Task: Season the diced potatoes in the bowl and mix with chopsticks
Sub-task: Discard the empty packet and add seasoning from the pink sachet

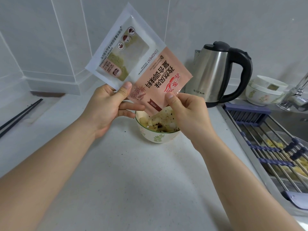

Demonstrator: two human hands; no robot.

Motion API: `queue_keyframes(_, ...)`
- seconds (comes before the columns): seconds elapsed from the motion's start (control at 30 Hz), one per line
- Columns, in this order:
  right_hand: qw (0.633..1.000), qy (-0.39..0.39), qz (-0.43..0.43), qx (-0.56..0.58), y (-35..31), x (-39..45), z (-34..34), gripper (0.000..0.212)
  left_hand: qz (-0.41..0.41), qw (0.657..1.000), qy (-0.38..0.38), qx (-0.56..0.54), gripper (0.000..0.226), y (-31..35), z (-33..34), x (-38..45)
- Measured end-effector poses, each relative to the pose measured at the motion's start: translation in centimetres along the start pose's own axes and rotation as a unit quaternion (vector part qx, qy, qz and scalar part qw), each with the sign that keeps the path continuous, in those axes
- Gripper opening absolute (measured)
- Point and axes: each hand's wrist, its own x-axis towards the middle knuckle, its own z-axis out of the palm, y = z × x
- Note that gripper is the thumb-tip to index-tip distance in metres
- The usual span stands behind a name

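Observation:
A pink and white seasoning packet (143,64) hangs upside down and tilted over a small white bowl (156,137) with a green leaf pattern. Diced potatoes (160,121) speckled with dark spice lie in the bowl. My left hand (108,110) pinches the packet's lower left edge between thumb and fingers. My right hand (185,114) pinches its lower right corner just above the bowl and hides part of the rim. A pair of black chopsticks (20,115) lies on the counter at the far left.
A steel electric kettle (218,72) with a black handle stands behind the bowl to the right. Stacked white bowls (265,92) sit beyond it. A sink with a roll-up drying rack (273,147) fills the right side, with potato scraps beneath. The tiled wall is close behind.

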Motion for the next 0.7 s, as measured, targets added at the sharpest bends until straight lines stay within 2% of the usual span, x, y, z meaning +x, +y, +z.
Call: queue_keyframes(0.7,1.000,-0.009,-0.012,-0.012,0.27,0.15,0.00,0.041,0.009,1.000,-0.001,0.001,0.033,-0.15,-0.14,0.14)
